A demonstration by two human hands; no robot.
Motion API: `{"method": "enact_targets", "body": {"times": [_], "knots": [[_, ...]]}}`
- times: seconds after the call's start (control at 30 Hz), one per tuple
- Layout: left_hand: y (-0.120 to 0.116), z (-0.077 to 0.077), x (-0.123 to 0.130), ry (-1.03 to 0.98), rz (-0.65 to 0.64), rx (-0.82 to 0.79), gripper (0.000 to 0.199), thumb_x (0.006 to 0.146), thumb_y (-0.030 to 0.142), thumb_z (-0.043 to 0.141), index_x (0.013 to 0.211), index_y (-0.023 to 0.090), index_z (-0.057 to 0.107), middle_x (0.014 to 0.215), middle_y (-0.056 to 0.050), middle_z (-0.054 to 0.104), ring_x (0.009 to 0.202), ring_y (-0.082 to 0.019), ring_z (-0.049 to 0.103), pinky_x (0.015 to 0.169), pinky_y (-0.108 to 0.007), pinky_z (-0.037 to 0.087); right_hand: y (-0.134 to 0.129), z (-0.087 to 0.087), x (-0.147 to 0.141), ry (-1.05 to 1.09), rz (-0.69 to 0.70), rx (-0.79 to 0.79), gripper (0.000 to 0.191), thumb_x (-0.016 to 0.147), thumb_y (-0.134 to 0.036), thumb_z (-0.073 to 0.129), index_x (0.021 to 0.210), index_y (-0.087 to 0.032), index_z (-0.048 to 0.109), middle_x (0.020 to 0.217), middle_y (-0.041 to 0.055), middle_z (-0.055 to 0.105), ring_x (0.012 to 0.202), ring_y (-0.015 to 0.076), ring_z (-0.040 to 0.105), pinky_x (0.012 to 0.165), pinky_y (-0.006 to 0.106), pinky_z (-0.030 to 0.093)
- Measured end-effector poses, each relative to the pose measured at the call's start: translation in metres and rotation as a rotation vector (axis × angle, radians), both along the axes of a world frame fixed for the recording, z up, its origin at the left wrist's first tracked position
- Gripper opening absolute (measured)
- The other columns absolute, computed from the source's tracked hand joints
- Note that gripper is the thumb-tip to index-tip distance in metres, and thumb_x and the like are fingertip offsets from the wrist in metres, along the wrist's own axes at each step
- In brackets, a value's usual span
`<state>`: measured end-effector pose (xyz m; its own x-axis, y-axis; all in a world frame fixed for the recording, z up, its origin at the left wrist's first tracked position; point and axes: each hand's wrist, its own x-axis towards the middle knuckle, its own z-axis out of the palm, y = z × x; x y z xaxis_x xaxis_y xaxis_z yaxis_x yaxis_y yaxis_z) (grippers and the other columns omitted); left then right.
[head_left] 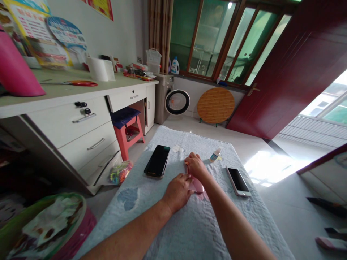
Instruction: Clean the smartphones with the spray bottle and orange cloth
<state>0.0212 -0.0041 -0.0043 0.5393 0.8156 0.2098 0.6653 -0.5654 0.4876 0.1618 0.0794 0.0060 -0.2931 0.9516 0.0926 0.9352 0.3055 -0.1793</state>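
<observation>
A flat pink thing with rounded corners, which looks like a phone (198,186), lies on the pale blue quilted cloth (151,224), mostly covered by my hands. My left hand (179,191) grips its near left side, fingers bent over it. Pressed down on its far end is my right hand (195,166), closed, with a bit of orange showing by the fingertips; what it holds is hidden. To the left rests a black phone (158,160), screen up. A small spray bottle (215,155) stands right of my right hand, and a white phone (238,181) lies beyond it.
Left of the cloth-covered table are a waste bin (88,213) with used tissues, a plastic bag (119,172) and a pink stool (123,139). A desk (94,104) carries scissors (81,83) and paper rolls. Behind are a washing machine (162,94) with its door open and a round wooden board (216,104).
</observation>
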Motion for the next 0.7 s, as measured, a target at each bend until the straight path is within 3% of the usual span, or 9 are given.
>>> {"method": "enact_targets", "body": {"times": [0.17, 0.43, 0.7], "knots": [[-0.002, 0.006, 0.001, 0.061, -0.014, 0.030, 0.030, 0.086, 0.029, 0.060, 0.113, 0.016, 0.062, 0.112, -0.010, 0.064, 0.105, -0.026, 0.055, 0.095, -0.037, 0.044, -0.016, 0.002, 0.003, 0.023, 0.093, -0.026, 0.020, 0.087, -0.017, 0.052, 0.081, -0.019, 0.071, 0.098, 0.0074, 0.054, 0.089, 0.0180, 0.044, 0.083, 0.027, 0.035], [-0.004, 0.005, 0.000, 0.079, -0.045, 0.100, 0.036, 0.083, 0.025, 0.061, 0.117, 0.014, 0.059, 0.115, -0.011, 0.064, 0.105, -0.027, 0.055, 0.092, -0.039, 0.045, -0.030, 0.005, 0.010, 0.126, 0.230, -0.124, 0.022, 0.079, -0.009, 0.056, 0.084, -0.021, 0.073, 0.090, 0.0038, 0.055, 0.085, 0.0153, 0.046, 0.082, 0.028, 0.034], [-0.004, 0.006, 0.000, 0.088, -0.042, 0.065, 0.032, 0.084, 0.028, 0.060, 0.113, 0.015, 0.061, 0.113, -0.011, 0.064, 0.106, -0.027, 0.056, 0.095, -0.040, 0.043, -0.024, 0.002, 0.007, 0.101, 0.162, -0.088, 0.019, 0.085, -0.013, 0.055, 0.079, -0.018, 0.072, 0.092, 0.0049, 0.055, 0.086, 0.0153, 0.046, 0.081, 0.026, 0.035]]}}
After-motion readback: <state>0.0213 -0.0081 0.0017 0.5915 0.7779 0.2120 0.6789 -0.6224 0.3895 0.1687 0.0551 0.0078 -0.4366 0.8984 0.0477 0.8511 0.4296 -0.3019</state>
